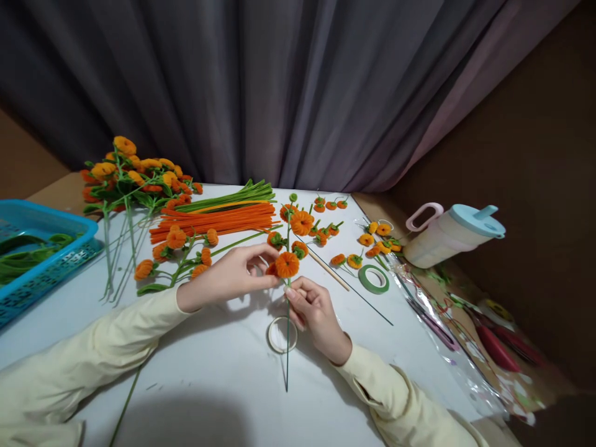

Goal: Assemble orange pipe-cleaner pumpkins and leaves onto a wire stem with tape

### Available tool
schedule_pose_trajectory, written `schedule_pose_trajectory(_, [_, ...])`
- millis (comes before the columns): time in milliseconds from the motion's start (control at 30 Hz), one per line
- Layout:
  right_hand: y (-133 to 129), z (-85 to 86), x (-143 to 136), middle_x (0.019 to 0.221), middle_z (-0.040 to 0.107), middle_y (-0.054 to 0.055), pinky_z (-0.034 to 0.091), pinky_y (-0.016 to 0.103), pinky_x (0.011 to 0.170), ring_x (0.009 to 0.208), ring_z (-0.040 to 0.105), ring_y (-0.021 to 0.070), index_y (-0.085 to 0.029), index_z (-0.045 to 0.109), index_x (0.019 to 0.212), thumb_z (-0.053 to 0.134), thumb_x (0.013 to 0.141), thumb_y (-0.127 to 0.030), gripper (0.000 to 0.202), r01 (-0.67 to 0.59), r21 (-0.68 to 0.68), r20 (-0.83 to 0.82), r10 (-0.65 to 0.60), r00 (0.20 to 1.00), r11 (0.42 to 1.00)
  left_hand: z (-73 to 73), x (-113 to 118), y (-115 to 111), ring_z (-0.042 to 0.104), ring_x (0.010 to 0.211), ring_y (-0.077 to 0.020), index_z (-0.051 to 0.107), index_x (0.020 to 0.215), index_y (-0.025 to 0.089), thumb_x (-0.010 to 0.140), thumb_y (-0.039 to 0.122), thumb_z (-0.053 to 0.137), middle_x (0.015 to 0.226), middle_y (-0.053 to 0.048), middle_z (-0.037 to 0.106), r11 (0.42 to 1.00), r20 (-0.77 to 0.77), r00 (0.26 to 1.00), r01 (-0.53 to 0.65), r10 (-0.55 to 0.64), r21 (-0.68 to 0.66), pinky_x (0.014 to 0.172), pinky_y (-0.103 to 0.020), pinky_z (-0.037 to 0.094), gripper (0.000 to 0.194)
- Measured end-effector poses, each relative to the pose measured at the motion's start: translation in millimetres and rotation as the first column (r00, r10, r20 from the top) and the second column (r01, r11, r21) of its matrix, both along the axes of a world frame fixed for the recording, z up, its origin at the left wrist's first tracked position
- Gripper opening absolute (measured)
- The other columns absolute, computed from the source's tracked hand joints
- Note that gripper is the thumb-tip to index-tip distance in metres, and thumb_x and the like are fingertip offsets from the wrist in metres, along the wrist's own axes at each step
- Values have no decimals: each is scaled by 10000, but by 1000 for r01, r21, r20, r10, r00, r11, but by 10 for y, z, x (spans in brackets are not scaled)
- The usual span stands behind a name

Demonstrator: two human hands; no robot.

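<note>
My right hand pinches an upright branch by its thin green wire stem, just below the lowest balls. The branch carries several fuzzy orange pumpkin-shaped balls with green leafy caps and a green tip. From the left, my left hand curls its thumb and fingers around a small orange ball at the branch's side, partly hidden by the fingers. Below the right hand, a roll of pale tape stands behind the stem's lower part.
Orange pipe cleaners and green ones lie behind. Finished branches are piled back left, beside a blue basket. Right are green tape, a wooden stick, loose balls, scissors and a tumbler.
</note>
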State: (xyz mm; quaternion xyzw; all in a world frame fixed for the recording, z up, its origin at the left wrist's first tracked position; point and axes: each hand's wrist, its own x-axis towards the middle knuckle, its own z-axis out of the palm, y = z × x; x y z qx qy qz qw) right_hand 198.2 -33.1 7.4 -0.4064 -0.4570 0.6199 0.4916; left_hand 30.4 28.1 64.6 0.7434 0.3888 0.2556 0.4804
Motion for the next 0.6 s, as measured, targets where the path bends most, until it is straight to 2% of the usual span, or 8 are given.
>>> schedule_pose_trajectory(67, [2,2,-5,387,387,-102,163,178,358,314,276,33,-169,446,678,607,805,-359,280,16,0,-2,-16,1000,1000,27,1,-70,548,695,-135,599,866,174,726,285,609,828,-9,625,989,-124,991,-28,46,143,620,-240,429,179])
schedule_pose_trajectory(167, [2,-2,-11,376,387,-103,164,183,362,313,272,36,-169,447,677,607,802,-369,285,32,8,2,-32,999,999,39,4,-211,543,696,-138,583,835,174,764,317,585,813,-10,618,938,-194,975,-40,113,345,642,-246,426,160])
schedule_pose_trajectory(233, [-1,-14,-13,374,390,-101,168,185,360,311,278,39,-167,457,684,605,798,-381,285,36,15,13,-37,999,999,38,7,-301,547,731,-140,563,844,172,790,314,568,834,-15,607,908,-200,974,-15,109,419,672,-245,424,152])
schedule_pose_trajectory(300, [-5,-25,-12,382,400,-97,173,183,354,311,289,42,-162,471,694,603,795,-388,281,37,26,23,-37,999,999,40,12,-354,551,750,-140,558,855,175,801,329,565,843,-15,602,907,-196,977,6,85,421,685,-241,421,164])
schedule_pose_trajectory(367, [-9,-26,-12,391,408,-93,184,180,349,314,297,44,-160,475,698,602,791,-394,281,42,38,38,-43,998,998,47,20,-350,552,739,-141,568,841,178,787,373,580,823,-10,604,937,-173,982,-8,73,350,675,-239,421,203])
schedule_pose_trajectory(467, [-15,-3,-12,394,408,-92,201,176,350,319,297,44,-164,464,692,587,796,-403,287,64,58,87,-69,994,996,62,40,-249,561,723,-145,584,778,171,768,406,584,764,-5,612,992,-80,995,-53,63,115,665,-237,429,235])
schedule_pose_trajectory(533, [-19,23,-13,401,410,-89,209,176,351,323,307,44,-167,458,683,578,800,-404,290,72,78,131,-82,988,994,66,56,-165,561,704,-143,584,764,162,754,388,589,736,-1,610,997,-3,998,-57,57,-53,649,-233,432,226])
schedule_pose_trajectory(600, [-26,47,-15,404,404,-89,216,176,348,323,316,46,-169,454,672,573,802,-400,290,65,95,169,-80,982,993,57,71,-110,540,657,-133,575,749,154,730,371,603,705,10,590,988,29,999,-40,44,-148,610,-225,420,219])
